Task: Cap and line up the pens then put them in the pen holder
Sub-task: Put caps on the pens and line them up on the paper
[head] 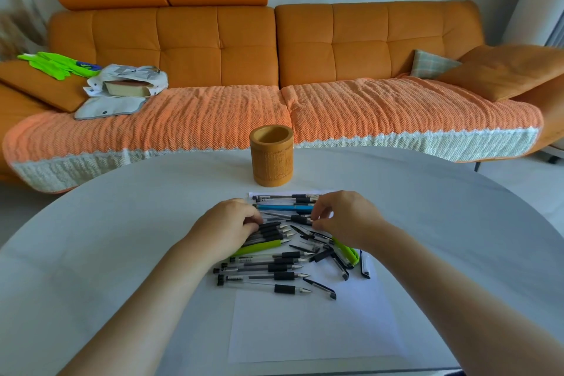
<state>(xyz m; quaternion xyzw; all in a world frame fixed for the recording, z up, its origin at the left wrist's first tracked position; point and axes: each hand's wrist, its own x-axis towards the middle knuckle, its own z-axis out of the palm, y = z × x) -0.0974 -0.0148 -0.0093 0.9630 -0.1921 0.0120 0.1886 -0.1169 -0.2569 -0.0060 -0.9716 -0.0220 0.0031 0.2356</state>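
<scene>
Several pens lie on a white sheet of paper [311, 330] on the round white table [91, 238]. Capped pens, among them a blue pen [283, 208], form a row at the far end. Uncapped black-grip pens [268, 268] and a green pen [259, 248] lie nearer, tips to the right. Loose caps [323, 287] are scattered at the right. My left hand [229, 227] holds the left end of a black pen [293, 218], and my right hand [345, 217] pinches its right end. The bamboo pen holder [271, 162] stands empty behind them.
An orange sofa [274, 49] with a woven throw runs behind the table. On it lie a book in a cloth bag [125, 87], green items [58, 64] and cushions [506, 70]. A green cap [348, 250] lies by my right wrist.
</scene>
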